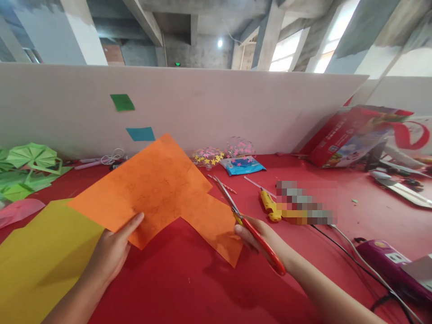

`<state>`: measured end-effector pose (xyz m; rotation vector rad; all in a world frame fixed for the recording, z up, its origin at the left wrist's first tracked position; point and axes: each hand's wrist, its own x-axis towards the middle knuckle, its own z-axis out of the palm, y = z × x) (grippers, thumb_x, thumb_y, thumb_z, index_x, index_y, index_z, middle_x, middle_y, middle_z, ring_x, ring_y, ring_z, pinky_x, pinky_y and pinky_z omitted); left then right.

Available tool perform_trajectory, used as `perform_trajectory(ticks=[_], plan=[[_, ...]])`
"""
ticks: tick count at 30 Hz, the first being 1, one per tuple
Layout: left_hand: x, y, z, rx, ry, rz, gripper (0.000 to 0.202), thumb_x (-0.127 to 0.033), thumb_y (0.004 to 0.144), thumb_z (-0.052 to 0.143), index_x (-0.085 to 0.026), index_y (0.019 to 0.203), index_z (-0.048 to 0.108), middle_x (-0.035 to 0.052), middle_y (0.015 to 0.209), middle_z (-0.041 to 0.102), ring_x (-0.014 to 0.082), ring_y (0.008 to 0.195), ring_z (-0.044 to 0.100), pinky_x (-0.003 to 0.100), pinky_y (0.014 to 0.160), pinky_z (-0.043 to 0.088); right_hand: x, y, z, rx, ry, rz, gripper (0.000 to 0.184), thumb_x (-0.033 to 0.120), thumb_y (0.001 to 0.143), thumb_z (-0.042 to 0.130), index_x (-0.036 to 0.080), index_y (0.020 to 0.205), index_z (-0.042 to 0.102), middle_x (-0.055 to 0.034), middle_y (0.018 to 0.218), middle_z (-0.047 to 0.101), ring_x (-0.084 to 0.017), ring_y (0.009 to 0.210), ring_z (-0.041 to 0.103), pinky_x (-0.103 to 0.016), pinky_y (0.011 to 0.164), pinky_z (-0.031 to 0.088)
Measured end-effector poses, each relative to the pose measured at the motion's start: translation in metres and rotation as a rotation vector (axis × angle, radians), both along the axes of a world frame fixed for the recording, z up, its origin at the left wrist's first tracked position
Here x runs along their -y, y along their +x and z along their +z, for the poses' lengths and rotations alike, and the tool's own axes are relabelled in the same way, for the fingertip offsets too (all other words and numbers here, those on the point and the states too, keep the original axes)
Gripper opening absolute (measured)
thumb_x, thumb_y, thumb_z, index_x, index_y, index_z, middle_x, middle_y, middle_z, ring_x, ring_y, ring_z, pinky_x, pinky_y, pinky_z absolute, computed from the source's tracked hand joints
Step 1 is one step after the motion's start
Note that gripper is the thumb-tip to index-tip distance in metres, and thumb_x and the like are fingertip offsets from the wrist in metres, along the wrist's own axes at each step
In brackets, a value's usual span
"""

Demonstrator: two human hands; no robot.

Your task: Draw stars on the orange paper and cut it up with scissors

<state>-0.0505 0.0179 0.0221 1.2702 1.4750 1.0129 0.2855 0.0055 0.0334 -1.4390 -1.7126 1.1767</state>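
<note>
My left hand (116, 249) pinches the lower edge of a sheet of orange paper (158, 184), thumb on top. Faint star outlines are drawn across the sheet, and a notch is cut out of its lower side. In my right hand (259, 234) is a pair of scissors (259, 243) with red handles, the blades pointing up and away to the left. The right fingers also lie against the right-hand end of the orange paper; whether they grip it I cannot tell. Under the left forearm lies a yellow sheet (43, 243).
Beyond the paper are star-filled clear balls (208, 156) and a blue packet (245, 165). A yellow glue gun (270, 206) lies to the right, with cables (354, 252) and a purple case (394, 265). Green folded paper (32, 157) sits left. A white partition (202, 103) and red bag (344, 135) stand behind.
</note>
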Motion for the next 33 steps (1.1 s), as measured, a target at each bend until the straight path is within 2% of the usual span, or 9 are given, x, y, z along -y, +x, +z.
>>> perform_trajectory(ticks=[3, 5, 8, 10, 15, 17, 24, 33], plan=[[0.000, -0.007, 0.006, -0.033, 0.116, 0.178, 0.034, -0.036, 0.075, 0.071, -0.034, 0.108, 0.066, -0.0072, 0.130, 0.060, 0.0305, 0.144, 0.019, 0.039, 0.113, 0.034, 0.002, 0.004, 0.001, 0.053, -0.041, 0.030, 0.047, 0.060, 0.077, 0.062, 0.021, 0.061, 0.041, 0.0033, 0.052, 0.043, -0.011, 0.048, 0.034, -0.025, 0.046, 0.022], [0.002, 0.000, 0.013, -0.068, 0.142, 0.248, 0.025, -0.034, 0.075, 0.071, -0.032, 0.100, 0.069, -0.0061, 0.124, 0.064, 0.0324, 0.141, 0.026, 0.040, 0.110, 0.039, 0.005, 0.005, 0.003, 0.064, -0.048, 0.056, 0.048, 0.062, 0.076, 0.061, 0.021, 0.060, 0.041, 0.0035, 0.050, 0.042, -0.010, 0.046, 0.033, -0.025, 0.045, 0.021], [0.006, 0.016, 0.024, -0.065, 0.206, 0.345, 0.015, -0.035, 0.078, 0.065, -0.032, 0.091, 0.070, -0.0065, 0.117, 0.068, 0.0313, 0.141, 0.028, 0.040, 0.107, 0.043, 0.008, 0.004, 0.004, 0.081, -0.055, 0.096, 0.052, 0.067, 0.078, 0.056, 0.021, 0.059, 0.040, 0.0038, 0.048, 0.041, -0.010, 0.045, 0.032, -0.025, 0.044, 0.020], [0.009, 0.024, 0.027, -0.066, 0.213, 0.350, 0.011, -0.035, 0.076, 0.065, -0.031, 0.086, 0.070, -0.0058, 0.113, 0.070, 0.0306, 0.140, 0.030, 0.038, 0.104, 0.047, 0.010, 0.003, 0.005, 0.095, -0.088, 0.120, 0.055, 0.071, 0.078, 0.052, 0.021, 0.060, 0.038, 0.0041, 0.048, 0.040, -0.009, 0.044, 0.032, -0.025, 0.044, 0.021], [0.010, 0.021, 0.024, -0.091, 0.229, 0.353, 0.002, -0.030, 0.071, 0.069, -0.028, 0.073, 0.070, -0.0001, 0.095, 0.074, 0.0320, 0.120, 0.056, 0.038, 0.092, 0.056, 0.012, -0.001, 0.009, 0.117, -0.146, 0.179, 0.056, 0.073, 0.078, 0.051, 0.021, 0.064, 0.035, 0.0058, 0.049, 0.040, -0.008, 0.045, 0.034, -0.024, 0.046, 0.024], [0.010, 0.019, 0.023, -0.092, 0.243, 0.346, 0.002, -0.028, 0.071, 0.069, -0.029, 0.071, 0.070, 0.0000, 0.089, 0.075, 0.0311, 0.114, 0.061, 0.036, 0.087, 0.059, 0.013, -0.003, 0.010, 0.111, -0.160, 0.172, 0.058, 0.076, 0.077, 0.049, 0.021, 0.064, 0.035, 0.0061, 0.049, 0.040, -0.008, 0.045, 0.034, -0.023, 0.046, 0.024], [0.014, 0.026, 0.028, -0.145, 0.243, 0.346, 0.005, -0.030, 0.070, 0.069, -0.029, 0.066, 0.069, 0.0002, 0.087, 0.074, 0.0314, 0.112, 0.062, 0.036, 0.087, 0.059, 0.016, -0.011, 0.010, 0.065, -0.201, 0.159, 0.065, 0.084, 0.073, 0.042, 0.020, 0.064, 0.038, 0.0049, 0.052, 0.041, -0.007, 0.046, 0.036, -0.023, 0.046, 0.027], [0.014, 0.036, 0.032, -0.091, 0.203, 0.368, 0.011, -0.039, 0.063, 0.068, -0.028, 0.066, 0.068, 0.0029, 0.089, 0.075, 0.0334, 0.104, 0.066, 0.039, 0.085, 0.058, 0.018, -0.012, 0.013, 0.046, -0.202, 0.137, 0.066, 0.084, 0.074, 0.039, 0.019, 0.065, 0.040, 0.0050, 0.051, 0.041, -0.007, 0.045, 0.035, -0.022, 0.046, 0.028]])
